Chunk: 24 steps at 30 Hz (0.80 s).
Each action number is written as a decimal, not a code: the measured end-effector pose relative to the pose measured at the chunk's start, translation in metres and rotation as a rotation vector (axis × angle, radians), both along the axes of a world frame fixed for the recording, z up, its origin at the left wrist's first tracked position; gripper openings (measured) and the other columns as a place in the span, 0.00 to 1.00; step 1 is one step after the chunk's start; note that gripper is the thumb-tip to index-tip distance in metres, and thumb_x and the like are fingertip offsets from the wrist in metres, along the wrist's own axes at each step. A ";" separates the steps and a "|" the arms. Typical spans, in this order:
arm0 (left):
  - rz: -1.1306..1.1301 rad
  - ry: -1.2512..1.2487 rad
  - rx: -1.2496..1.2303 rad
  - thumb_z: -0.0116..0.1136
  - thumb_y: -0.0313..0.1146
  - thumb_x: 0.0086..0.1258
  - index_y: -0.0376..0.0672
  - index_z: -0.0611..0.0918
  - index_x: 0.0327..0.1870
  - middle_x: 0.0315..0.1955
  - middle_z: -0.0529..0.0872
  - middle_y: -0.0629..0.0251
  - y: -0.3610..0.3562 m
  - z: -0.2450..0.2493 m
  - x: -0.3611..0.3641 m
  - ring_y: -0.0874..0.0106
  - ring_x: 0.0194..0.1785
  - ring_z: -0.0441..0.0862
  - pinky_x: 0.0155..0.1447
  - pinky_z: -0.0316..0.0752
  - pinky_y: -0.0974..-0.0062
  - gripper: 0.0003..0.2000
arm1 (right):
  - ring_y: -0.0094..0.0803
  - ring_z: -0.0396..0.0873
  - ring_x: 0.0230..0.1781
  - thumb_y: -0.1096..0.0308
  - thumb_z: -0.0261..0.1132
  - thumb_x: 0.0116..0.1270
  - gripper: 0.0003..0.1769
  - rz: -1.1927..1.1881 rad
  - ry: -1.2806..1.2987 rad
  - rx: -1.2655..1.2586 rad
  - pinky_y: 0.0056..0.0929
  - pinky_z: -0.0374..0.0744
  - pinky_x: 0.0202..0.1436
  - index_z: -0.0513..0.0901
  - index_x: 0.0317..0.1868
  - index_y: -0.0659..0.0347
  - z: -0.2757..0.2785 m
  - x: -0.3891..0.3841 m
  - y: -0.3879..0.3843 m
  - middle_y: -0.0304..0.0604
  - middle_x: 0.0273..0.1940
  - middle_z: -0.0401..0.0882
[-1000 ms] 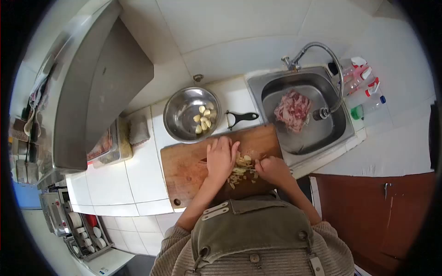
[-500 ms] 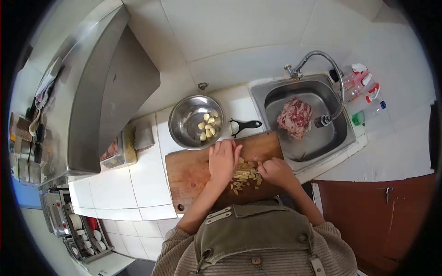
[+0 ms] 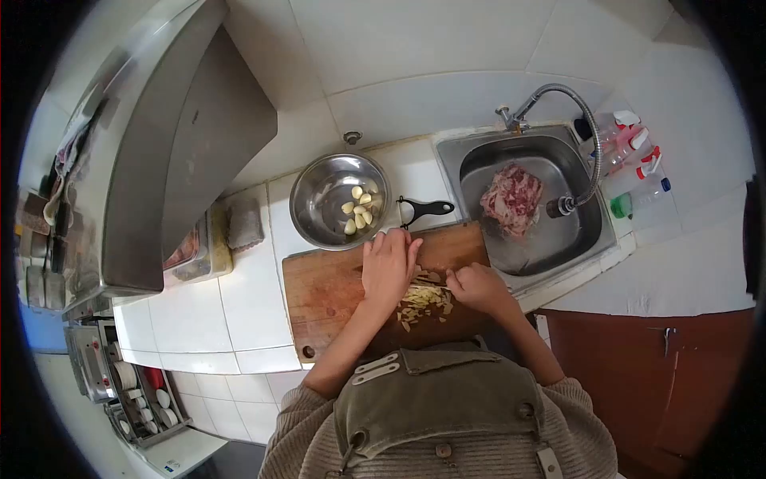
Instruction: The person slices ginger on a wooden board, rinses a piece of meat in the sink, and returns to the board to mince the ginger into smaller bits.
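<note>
My right hand is closed around the handle of a knife, whose blade shows only as a thin line over the chopped garlic. My left hand lies palm down with its fingers stretched toward the far edge of the wooden cutting board, at the left of the pile. Between the hands, the pale yellow chopped garlic is spread in small slices and bits. Just beyond the board sits a steel bowl holding several peeled garlic cloves.
A black peeler lies behind the board. To the right, a steel sink holds a piece of raw meat beneath a flexible faucet. Spray bottles stand beyond it. A range hood juts in at left above plastic containers.
Both hands stay close to the same spots, the right one shifting slightly up with the knife. The view has moved a little, and the garlic pile looks slightly rearranged.
</note>
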<state>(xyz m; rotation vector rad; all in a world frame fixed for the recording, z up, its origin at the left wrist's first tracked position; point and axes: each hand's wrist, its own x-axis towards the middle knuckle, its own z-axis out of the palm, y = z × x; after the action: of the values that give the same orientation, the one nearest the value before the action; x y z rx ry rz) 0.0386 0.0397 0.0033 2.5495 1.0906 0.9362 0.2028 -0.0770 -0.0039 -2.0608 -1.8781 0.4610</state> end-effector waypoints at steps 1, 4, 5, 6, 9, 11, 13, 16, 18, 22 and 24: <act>0.016 -0.009 -0.006 0.61 0.38 0.70 0.42 0.76 0.36 0.30 0.79 0.65 0.000 0.008 -0.001 0.62 0.36 0.76 0.42 0.67 0.63 0.10 | 0.57 0.82 0.29 0.56 0.53 0.72 0.27 -0.024 0.024 -0.065 0.52 0.80 0.40 0.82 0.19 0.66 0.018 -0.001 0.001 0.59 0.23 0.80; 0.016 -0.053 0.002 0.61 0.37 0.70 0.42 0.76 0.35 0.30 0.78 0.65 0.004 0.030 0.001 0.63 0.36 0.76 0.42 0.67 0.64 0.10 | 0.57 0.82 0.29 0.56 0.51 0.72 0.28 -0.073 0.056 -0.167 0.52 0.80 0.41 0.83 0.20 0.66 0.043 -0.002 0.009 0.59 0.24 0.81; 0.012 -0.051 0.002 0.61 0.37 0.70 0.42 0.76 0.35 0.30 0.78 0.65 0.007 0.029 0.003 0.63 0.36 0.76 0.42 0.67 0.64 0.10 | 0.57 0.82 0.30 0.55 0.51 0.73 0.29 -0.100 0.056 -0.196 0.53 0.79 0.41 0.83 0.21 0.66 0.045 -0.001 0.012 0.59 0.25 0.81; -0.008 -0.071 -0.008 0.60 0.37 0.71 0.42 0.76 0.35 0.29 0.79 0.64 0.011 0.025 0.005 0.61 0.35 0.76 0.41 0.68 0.63 0.09 | 0.57 0.82 0.30 0.55 0.51 0.73 0.29 -0.104 0.059 -0.197 0.53 0.79 0.41 0.83 0.21 0.66 0.041 -0.001 0.015 0.59 0.25 0.81; -0.053 -0.058 -0.017 0.60 0.36 0.72 0.41 0.77 0.36 0.28 0.80 0.62 0.018 -0.003 0.007 0.59 0.33 0.76 0.41 0.68 0.62 0.09 | 0.57 0.82 0.31 0.55 0.50 0.73 0.28 -0.125 0.081 -0.190 0.53 0.79 0.43 0.84 0.21 0.66 0.016 -0.002 0.021 0.60 0.27 0.82; -0.077 -0.029 -0.012 0.60 0.35 0.72 0.41 0.77 0.36 0.28 0.80 0.62 0.018 -0.011 0.007 0.59 0.33 0.76 0.40 0.69 0.62 0.08 | 0.57 0.83 0.32 0.55 0.50 0.73 0.28 -0.121 0.006 -0.174 0.52 0.80 0.45 0.84 0.21 0.66 0.011 -0.003 0.021 0.60 0.28 0.82; -0.098 -0.074 0.019 0.60 0.35 0.72 0.41 0.76 0.36 0.27 0.81 0.61 0.012 -0.004 0.005 0.59 0.33 0.77 0.40 0.70 0.62 0.09 | 0.57 0.83 0.32 0.55 0.51 0.72 0.28 -0.107 0.019 -0.195 0.52 0.80 0.44 0.84 0.22 0.66 0.021 -0.003 0.014 0.60 0.28 0.82; -0.071 -0.101 -0.024 0.60 0.36 0.71 0.40 0.76 0.35 0.27 0.80 0.60 0.007 -0.014 0.001 0.59 0.33 0.77 0.40 0.71 0.63 0.09 | 0.57 0.83 0.31 0.56 0.52 0.71 0.27 -0.115 0.021 -0.149 0.52 0.81 0.41 0.83 0.20 0.66 0.015 -0.006 0.012 0.59 0.26 0.82; -0.071 -0.072 -0.026 0.61 0.37 0.71 0.42 0.76 0.35 0.27 0.80 0.62 0.005 -0.011 0.000 0.60 0.33 0.77 0.39 0.71 0.64 0.10 | 0.57 0.83 0.29 0.56 0.53 0.71 0.27 -0.138 0.007 -0.083 0.51 0.81 0.39 0.82 0.19 0.65 0.006 -0.009 0.005 0.59 0.25 0.82; -0.010 -0.026 -0.028 0.62 0.38 0.70 0.43 0.76 0.33 0.26 0.80 0.65 0.001 -0.010 -0.003 0.63 0.32 0.78 0.38 0.71 0.64 0.10 | 0.54 0.82 0.24 0.59 0.56 0.70 0.26 -0.071 -0.065 0.135 0.49 0.82 0.33 0.79 0.15 0.62 -0.011 -0.011 0.000 0.56 0.21 0.80; 0.016 -0.064 0.002 0.63 0.37 0.69 0.43 0.77 0.33 0.24 0.80 0.66 -0.001 -0.012 -0.007 0.64 0.30 0.78 0.37 0.70 0.65 0.09 | 0.53 0.81 0.22 0.59 0.56 0.69 0.25 -0.071 -0.070 0.159 0.49 0.82 0.32 0.78 0.14 0.61 -0.013 -0.018 -0.009 0.55 0.19 0.79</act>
<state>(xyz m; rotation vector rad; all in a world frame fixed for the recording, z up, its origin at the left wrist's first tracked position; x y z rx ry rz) 0.0315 0.0383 -0.0091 2.4975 1.0939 1.0160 0.1853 -0.0855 -0.0172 -2.0546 -1.8101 0.2173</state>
